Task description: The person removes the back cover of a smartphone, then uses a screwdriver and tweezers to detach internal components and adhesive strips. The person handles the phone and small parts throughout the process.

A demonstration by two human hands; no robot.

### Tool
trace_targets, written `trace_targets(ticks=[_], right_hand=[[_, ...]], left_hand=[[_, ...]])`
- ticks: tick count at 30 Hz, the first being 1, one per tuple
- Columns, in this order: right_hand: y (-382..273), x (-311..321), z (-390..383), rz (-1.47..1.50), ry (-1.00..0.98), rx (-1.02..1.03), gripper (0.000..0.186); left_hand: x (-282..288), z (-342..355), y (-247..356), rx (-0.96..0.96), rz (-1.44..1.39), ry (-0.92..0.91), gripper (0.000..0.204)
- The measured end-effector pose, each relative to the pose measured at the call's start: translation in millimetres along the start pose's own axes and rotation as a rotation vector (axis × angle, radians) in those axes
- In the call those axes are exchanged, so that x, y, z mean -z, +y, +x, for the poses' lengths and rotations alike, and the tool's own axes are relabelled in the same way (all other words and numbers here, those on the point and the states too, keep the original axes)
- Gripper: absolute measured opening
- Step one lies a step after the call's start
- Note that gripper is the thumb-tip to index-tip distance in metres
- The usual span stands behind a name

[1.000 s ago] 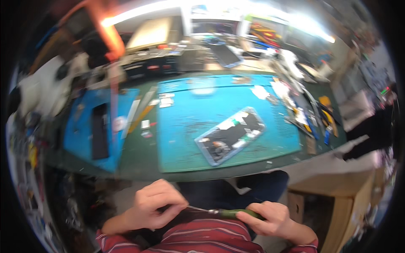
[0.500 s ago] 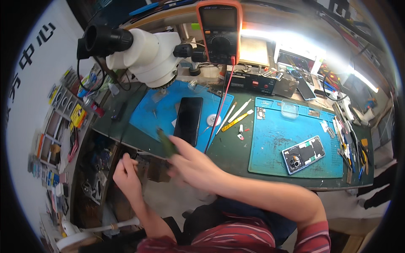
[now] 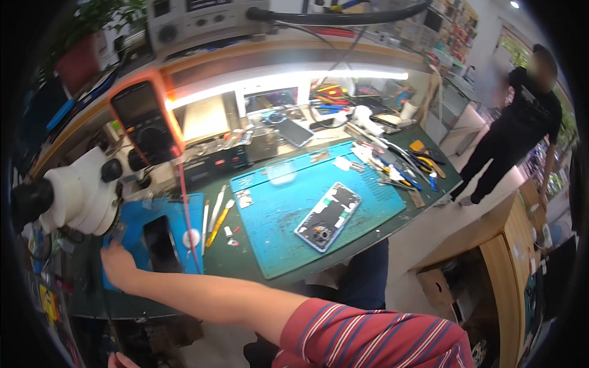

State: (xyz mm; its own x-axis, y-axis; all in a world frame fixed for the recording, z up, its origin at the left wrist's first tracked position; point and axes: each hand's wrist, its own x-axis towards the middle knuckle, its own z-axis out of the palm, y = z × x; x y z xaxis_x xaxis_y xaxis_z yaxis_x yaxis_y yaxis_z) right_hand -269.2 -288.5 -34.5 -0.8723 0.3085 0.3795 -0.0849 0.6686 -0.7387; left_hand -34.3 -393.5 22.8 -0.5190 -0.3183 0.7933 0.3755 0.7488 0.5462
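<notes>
While stretched out near the stereo microscope (image 3: 76, 191) with the right hand (image 3: 118, 267) bunched, cannot tell whether holding anything; nor judge the left hand (image 3: 124, 360), cropped below; could nudge the black smartphone (image 3: 161, 244), lying on the blue mat (image 3: 138, 211) alongside, by sweeping the forearm (image 3: 208, 297) low; could snag the red test lead (image 3: 185, 211); can read no brand or label on the black-fronted instrument (image 3: 236, 161) or opened smartphone (image 3: 336, 216).

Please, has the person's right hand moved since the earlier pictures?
Yes, leftward: the right hand was by the near end of the black phone just before; now it is to that phone's left.
</notes>
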Motion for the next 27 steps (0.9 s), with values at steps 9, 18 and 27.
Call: trace_targets(ticks=[9, 18, 27], right_hand=[[148.7, 395.0, -132.7, -0.055, 0.072, 0.497, 0.026], [289.8, 654.0, -240.4, -0.862, 0.058, -0.014, 0.031], [304.5, 657.6, -231.7, -0.662, 0.001, 0.041, 0.031]], left_hand=[[-77.5, -84.4, 108.6, -0.031, -0.434, -0.544, 0.027], [-199.0, -119.3, 296.5, -0.462, -0.511, -1.388, 0.054], [-233.9, -137.6, 341.6, -0.742, -0.124, -1.576, 0.067]])
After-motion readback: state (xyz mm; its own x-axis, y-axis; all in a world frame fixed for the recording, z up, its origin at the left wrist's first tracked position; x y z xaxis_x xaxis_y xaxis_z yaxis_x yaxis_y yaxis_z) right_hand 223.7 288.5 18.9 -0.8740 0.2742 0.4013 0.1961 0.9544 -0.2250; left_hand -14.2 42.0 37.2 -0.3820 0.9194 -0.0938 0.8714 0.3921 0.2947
